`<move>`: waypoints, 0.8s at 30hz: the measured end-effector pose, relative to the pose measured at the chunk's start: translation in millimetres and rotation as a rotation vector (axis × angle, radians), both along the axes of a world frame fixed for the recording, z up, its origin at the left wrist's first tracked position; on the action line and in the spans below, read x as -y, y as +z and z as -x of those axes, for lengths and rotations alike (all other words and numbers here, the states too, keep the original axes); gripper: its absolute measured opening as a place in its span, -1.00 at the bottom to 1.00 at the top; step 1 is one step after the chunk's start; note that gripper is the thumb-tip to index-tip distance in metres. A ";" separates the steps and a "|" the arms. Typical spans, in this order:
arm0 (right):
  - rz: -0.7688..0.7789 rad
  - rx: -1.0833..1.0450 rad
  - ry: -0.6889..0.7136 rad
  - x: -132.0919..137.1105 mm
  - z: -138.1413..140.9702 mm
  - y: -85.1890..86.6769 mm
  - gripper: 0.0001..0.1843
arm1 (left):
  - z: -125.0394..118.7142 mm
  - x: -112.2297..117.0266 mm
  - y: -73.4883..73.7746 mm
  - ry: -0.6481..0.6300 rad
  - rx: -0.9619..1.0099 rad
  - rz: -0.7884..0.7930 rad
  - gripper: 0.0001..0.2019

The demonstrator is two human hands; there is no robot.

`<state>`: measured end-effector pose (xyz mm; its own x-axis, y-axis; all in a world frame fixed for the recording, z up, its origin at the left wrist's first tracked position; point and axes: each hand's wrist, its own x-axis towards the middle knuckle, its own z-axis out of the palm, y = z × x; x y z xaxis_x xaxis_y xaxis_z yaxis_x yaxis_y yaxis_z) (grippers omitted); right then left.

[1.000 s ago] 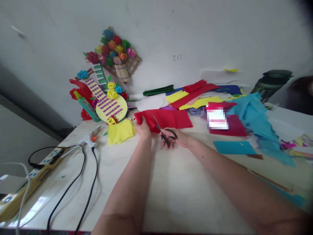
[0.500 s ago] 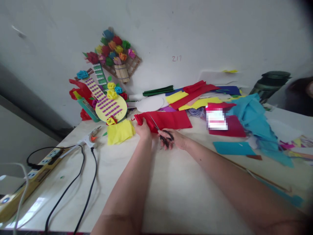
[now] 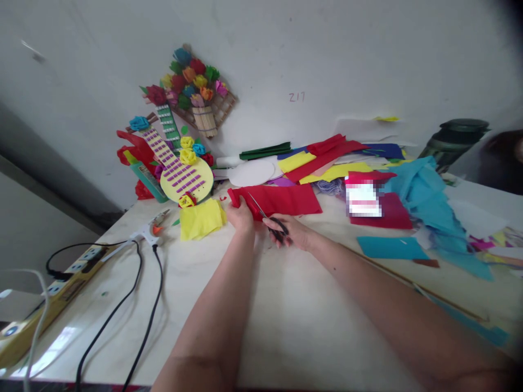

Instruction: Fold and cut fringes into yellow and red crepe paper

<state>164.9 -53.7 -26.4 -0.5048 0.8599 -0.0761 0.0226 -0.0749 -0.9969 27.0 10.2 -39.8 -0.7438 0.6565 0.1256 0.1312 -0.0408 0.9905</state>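
A strip of red crepe paper or cloth (image 3: 292,200) lies folded across the table in front of me. Its left end is pinched in my left hand (image 3: 241,216), with the fingertips partly hidden by the material. Black-handled scissors (image 3: 280,227) sit in my right hand (image 3: 297,233), fingers through the loops. Their thin blades point up and left over the red strip, close to my left fingers; how far apart the blades are is hard to make out. Left of that hand, several yellow squares (image 3: 201,220) are stacked.
A glue gun (image 3: 149,234) and a power strip (image 3: 69,294) with trailing cords occupy the left side. Behind stand a flower-trimmed guitar model (image 3: 186,177) and a green glue bottle (image 3: 147,177). Coloured sheets, blue material (image 3: 425,190) and a dark bottle (image 3: 453,141) fill the back right.
The scissor handles have drawn closer together in my right hand. The red strip's left end sits slightly differently in my left hand. The view has shifted a little.
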 end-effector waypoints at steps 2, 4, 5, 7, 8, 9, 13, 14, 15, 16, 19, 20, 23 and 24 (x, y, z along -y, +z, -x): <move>0.001 0.001 0.000 -0.1 0.2 0.0 -0.57 | 0.1 -0.1 -0.1 0.001 -0.001 0.001 -0.83; 0.003 0.002 -0.001 -0.7 0.2 -0.7 -0.57 | 0.4 0.0 -0.1 0.006 -0.002 -0.007 -0.83; 0.004 0.001 0.000 -1.1 0.1 -1.3 -0.57 | 0.5 0.1 0.1 0.010 -0.004 -0.012 -0.82; 0.000 0.000 0.003 -2.0 -0.1 -2.5 -0.58 | 0.5 0.5 0.8 0.018 -0.010 -0.015 -0.82; -0.003 0.001 0.004 -2.4 -0.4 -2.9 -0.58 | 0.4 0.7 1.2 0.021 -0.015 -0.011 -0.82; -0.003 0.002 0.003 -2.7 -0.6 -3.2 -0.57 | 0.3 0.9 1.6 0.026 -0.020 -0.001 -0.82; 0.006 0.005 -0.002 -3.1 -1.4 -3.4 -0.57 | -0.2 0.4 1.6 0.040 -0.033 0.024 -0.81; 0.006 0.003 -0.002 -3.0 -1.4 -3.4 -0.57 | -0.1 0.0 1.1 0.039 -0.034 0.025 -0.80; 0.006 0.002 -0.001 -3.0 -1.4 -3.4 -0.57 | 0.1 -0.4 0.4 0.039 -0.039 0.024 -0.80; 0.007 0.003 0.002 -2.9 -1.3 -3.5 -0.57 | 0.4 -0.9 -0.3 0.040 -0.045 0.024 -0.79; 0.013 0.011 0.012 -2.9 -0.7 -3.8 -0.58 | 1.5 -2.5 -2.5 0.059 -0.063 0.022 -0.78; 0.014 0.014 0.014 -2.8 -0.5 -3.8 -0.58 | 1.9 -3.1 -3.2 0.061 -0.065 0.017 -0.78; 0.015 0.010 0.006 -2.1 -0.2 -3.0 -0.58 | 2.5 -4.7 -4.8 0.057 -0.065 0.006 -0.78; 0.015 0.006 0.004 -1.8 -0.3 -2.8 -0.58 | 2.6 -5.0 -5.1 0.053 -0.063 0.003 -0.77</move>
